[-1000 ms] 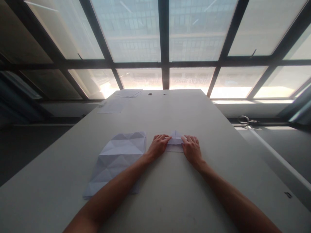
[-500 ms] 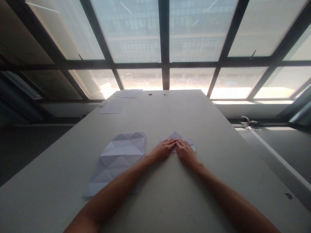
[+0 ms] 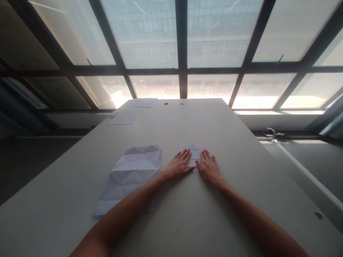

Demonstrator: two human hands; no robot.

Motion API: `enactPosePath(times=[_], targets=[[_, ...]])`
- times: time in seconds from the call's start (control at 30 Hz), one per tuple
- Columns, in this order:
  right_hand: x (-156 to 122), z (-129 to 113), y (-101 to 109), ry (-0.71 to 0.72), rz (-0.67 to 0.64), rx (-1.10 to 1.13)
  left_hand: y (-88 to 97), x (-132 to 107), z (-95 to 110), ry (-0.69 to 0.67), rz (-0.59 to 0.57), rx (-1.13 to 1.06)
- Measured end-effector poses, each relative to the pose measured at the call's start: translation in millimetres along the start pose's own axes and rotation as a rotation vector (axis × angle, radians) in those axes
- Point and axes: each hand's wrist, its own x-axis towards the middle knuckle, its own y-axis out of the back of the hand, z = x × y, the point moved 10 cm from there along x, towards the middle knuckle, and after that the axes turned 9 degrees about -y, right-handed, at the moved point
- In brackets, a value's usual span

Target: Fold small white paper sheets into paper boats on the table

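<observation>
On the left of the smooth white table [image 3: 187, 125] lay a big white paper with many creases [image 3: 134, 165], making little hills and dips. The person's left arm crossed over its near corner. Farther off, near the far left corner, were some flat, thin white paper sheets [image 3: 122, 117].

Next came the bare left hand [image 3: 179, 165]. It was open and palm down, with its thumb out to the side, pressing but not gripping. Between the two hands, near the middle of the table, was a small folded white paper [image 3: 194, 154] with a pointed top facing the windows [image 3: 182, 85]. Its sides were hidden under the fingers. The bare right hand [image 3: 209, 167] was open too — flat on the right side of the paper, gripping nothing.

The small paper looked very light and easy to slide or tear, but a bit stiff where the layers piled up. Its two side edges seemed the best places to hold — softly, so the point would not get squashed.
</observation>
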Motion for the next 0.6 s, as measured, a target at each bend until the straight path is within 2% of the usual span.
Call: enactPosePath(times=[0.23,0.43,0.6], targets=[[9.3,30.6,-0.9,-0.148,0.022,-0.026,-0.4,-5.2,-14.5,0.11,0.003,0.025],[10.5,33.4,0.2,-0.153,0.029,-0.035,-0.9,-9.8,-31.2,0.24,0.037,0.032],[10.0,32.4,0.5,-0.147,0.04,-0.034,-0.6,-10.8,-35.9,0.267,0.11,0.043]])
